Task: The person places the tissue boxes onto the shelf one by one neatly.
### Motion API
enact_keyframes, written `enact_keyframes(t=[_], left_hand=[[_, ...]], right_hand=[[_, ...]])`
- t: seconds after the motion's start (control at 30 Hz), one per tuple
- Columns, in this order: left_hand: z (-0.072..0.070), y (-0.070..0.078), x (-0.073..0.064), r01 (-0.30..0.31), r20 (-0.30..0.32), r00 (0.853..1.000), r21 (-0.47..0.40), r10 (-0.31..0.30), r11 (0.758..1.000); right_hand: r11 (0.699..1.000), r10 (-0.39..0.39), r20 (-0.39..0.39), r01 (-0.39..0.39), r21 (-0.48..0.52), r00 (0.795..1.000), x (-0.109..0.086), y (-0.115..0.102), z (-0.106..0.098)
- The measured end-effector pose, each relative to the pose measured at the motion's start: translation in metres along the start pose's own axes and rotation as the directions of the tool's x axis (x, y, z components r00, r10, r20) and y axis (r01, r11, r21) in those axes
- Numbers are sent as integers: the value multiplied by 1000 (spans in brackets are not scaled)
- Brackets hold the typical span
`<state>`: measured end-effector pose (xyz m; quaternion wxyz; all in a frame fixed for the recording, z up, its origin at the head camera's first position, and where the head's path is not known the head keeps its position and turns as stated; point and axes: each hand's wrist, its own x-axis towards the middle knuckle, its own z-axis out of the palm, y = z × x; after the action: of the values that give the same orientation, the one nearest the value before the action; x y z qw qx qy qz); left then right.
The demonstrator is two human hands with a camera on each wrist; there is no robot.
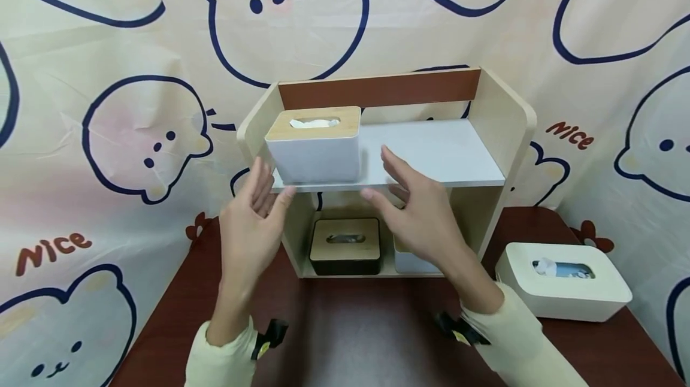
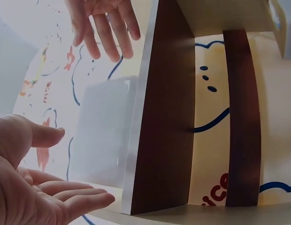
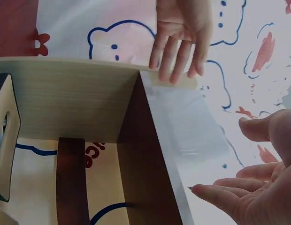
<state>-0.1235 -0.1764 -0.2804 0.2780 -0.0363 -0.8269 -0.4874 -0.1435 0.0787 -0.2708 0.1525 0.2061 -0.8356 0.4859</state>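
On the upper board (image 1: pixel 431 144) of a small two-tier shelf stands a white tissue box (image 1: pixel 315 159) with a wooden lid and a tissue in its slot. My left hand (image 1: pixel 250 225) is held up in front of its left side, fingers extended, palm inward. To the box's right my right hand (image 1: pixel 420 213) hovers by the board's front edge, thumb and fingers spread. Both wrist views show a gap between the palms and the box's plain white front (image 2: pixel 103 133). Neither hand grips anything.
The lower tier holds a black tissue box (image 1: pixel 346 249) with a wooden lid and a white box (image 1: pixel 412 260), partly behind my right hand. A cream tissue box (image 1: pixel 563 297) sits on the brown table (image 1: pixel 345 327) at right. Patterned cloth (image 1: pixel 162 195) hangs behind.
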Motion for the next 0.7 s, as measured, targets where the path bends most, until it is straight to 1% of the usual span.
enact_keyframes(t=[0.1, 0.2, 0.33, 0.5, 0.6, 0.7], left_hand=[[3, -5, -18, -35, -24, 999, 7, 35, 999], [7, -11, -33, -56, -26, 998, 16, 56, 998], [13, -19, -47, -61, 8, 998, 18, 61, 998], [21, -28, -63, -64, 53, 997, 28, 62, 998], [31, -34, -73, -91, 73, 993, 47, 88, 995], [44, -40, -82, -130, 93, 988, 61, 124, 990]], right_hand=[[1000, 0, -20, 0, -30, 1000, -21, 8, -9], [999, 22, -39, -23, -38, 999, -38, 17, -15], [998, 51, -60, -53, -31, 997, -57, 29, -21], [995, 99, -60, -100, -28, 993, -74, 41, -22], [991, 127, -53, -129, -42, 991, -82, 48, -21], [989, 135, -46, -138, -55, 990, -90, 56, -20]])
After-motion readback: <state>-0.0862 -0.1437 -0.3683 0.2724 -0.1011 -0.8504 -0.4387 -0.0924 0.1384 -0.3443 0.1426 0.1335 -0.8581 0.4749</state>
